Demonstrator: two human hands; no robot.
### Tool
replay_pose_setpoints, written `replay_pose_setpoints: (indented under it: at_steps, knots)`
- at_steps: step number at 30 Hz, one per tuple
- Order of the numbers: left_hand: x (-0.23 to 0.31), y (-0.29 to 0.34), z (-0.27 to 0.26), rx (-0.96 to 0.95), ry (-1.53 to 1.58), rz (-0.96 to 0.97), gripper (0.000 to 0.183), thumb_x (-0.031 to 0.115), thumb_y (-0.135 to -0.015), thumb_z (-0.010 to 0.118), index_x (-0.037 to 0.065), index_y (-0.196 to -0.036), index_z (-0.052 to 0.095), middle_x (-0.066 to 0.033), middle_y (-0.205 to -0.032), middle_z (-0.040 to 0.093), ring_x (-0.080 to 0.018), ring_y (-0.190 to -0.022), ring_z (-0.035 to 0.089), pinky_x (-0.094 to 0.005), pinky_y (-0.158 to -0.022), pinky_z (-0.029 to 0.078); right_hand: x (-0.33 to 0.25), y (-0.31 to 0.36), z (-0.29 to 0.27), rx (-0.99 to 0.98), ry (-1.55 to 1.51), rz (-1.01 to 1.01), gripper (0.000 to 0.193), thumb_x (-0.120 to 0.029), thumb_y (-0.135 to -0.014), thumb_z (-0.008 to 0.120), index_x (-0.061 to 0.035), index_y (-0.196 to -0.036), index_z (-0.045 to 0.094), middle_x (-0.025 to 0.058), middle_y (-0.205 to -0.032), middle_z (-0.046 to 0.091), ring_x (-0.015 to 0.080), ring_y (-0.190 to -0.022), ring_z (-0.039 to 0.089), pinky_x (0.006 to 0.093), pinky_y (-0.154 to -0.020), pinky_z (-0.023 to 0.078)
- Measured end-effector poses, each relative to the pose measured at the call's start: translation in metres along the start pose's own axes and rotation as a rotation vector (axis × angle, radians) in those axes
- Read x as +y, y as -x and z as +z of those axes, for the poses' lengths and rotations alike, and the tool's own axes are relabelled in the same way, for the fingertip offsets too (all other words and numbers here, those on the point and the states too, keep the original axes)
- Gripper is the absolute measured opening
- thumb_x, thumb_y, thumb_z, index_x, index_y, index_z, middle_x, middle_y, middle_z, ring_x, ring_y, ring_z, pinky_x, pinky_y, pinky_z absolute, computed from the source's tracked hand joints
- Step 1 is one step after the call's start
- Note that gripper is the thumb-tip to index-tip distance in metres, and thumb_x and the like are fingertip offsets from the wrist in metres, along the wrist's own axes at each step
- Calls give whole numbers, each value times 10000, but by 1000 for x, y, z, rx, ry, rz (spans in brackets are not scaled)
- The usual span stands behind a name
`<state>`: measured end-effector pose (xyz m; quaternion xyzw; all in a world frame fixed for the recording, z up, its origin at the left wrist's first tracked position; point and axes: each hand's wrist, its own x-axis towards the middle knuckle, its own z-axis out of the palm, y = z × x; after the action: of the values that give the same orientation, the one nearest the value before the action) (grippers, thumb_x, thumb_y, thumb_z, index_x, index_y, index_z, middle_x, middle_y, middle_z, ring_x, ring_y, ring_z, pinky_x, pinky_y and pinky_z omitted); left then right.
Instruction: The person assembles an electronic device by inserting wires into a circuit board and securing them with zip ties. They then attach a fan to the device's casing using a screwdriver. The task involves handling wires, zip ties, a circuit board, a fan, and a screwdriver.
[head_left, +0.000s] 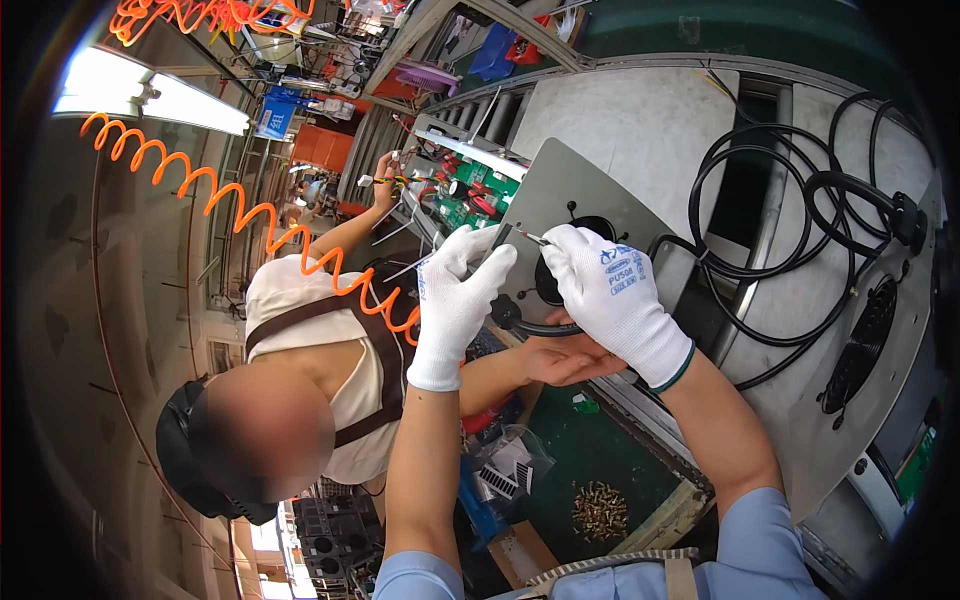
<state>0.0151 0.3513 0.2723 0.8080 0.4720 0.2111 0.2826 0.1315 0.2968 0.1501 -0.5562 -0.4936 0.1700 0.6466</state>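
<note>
Both my hands wear white knit gloves and meet over a grey metal panel (pixel 560 185) with a round black fan opening (pixel 592 228). My left hand (pixel 460 290) pinches a small dark strip (pixel 503 236) between thumb and fingers. With its fingertips my right hand (pixel 612 285) grips a thin wire end (pixel 531 237), whose reddish tip points at the strip. I cannot tell whether the two touch. Below my right hand, a co-worker's bare hand (pixel 570 358) is close to a thick black cable (pixel 545 329). The co-worker's other hand (pixel 384 180) is beside coloured wires.
Green circuit boards (pixel 462 205) sit left of the panel. Coiled black cable (pixel 745 265) lies on the right, beside a second grey panel (pixel 850 400) with a fan. An orange spiral hose (pixel 255 215) hangs at left. Brass screws (pixel 600 510) are heaped on the green surface below.
</note>
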Motion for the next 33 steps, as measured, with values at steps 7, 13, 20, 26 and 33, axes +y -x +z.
replay_pose_setpoints:
  at_steps: [7,13,20,26,33]
  knots:
    - [-1,-1,0,-19,-18,17,292,126,-864,681,-26,-1113,660,45,-751,544,-16,-625,498,-178,-541,392,3,0,3,46,-10,-28,151,-244,-942,544,-103,-984,577,124,-853,645,330,-729,648,444,-611,505]
    - [-4,-1,2,15,8,30,261,127,-859,687,-30,-1067,690,68,-780,566,5,-645,414,-166,-544,308,7,-1,8,67,13,-65,137,-218,-915,570,-98,-980,574,124,-861,645,335,-725,647,445,-607,505]
    - [1,1,3,13,15,16,284,128,-853,692,-35,-1086,681,60,-814,599,1,-670,443,-159,-568,339,10,-4,8,45,-66,-74,130,-190,-891,570,-100,-985,567,130,-865,644,344,-739,646,461,-623,504]
    - [1,0,4,15,3,29,273,121,-854,689,-36,-1078,685,63,-810,594,3,-660,427,-163,-557,326,7,-5,3,15,-33,-44,117,-196,-905,558,-108,-980,567,136,-868,642,351,-746,643,457,-625,502]
    - [3,3,7,21,15,36,256,106,-860,678,-43,-1068,686,70,-806,574,2,-662,424,-164,-555,321,7,-7,-4,15,-196,-62,116,-208,-903,575,-105,-952,596,112,-826,644,331,-725,637,428,-607,495]
